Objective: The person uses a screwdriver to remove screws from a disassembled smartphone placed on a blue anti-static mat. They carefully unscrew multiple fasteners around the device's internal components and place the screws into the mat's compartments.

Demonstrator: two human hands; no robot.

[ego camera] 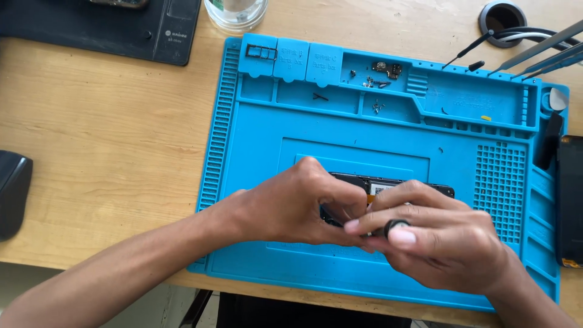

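A black opened phone lies on the blue repair mat, mostly hidden under both hands. My left hand rests on the phone's left end, fingers curled against it. My right hand grips a small black screwdriver with a round cap, its thumb beside the cap and its index finger laid along the shaft. The tip is hidden between my fingers over the phone.
Small screws and tiny phone parts lie in the mat's top compartments. Tweezers and probes lean at the top right. A black panel lies at the right edge. A glass jar, a black pad and a dark object sit on the wooden desk.
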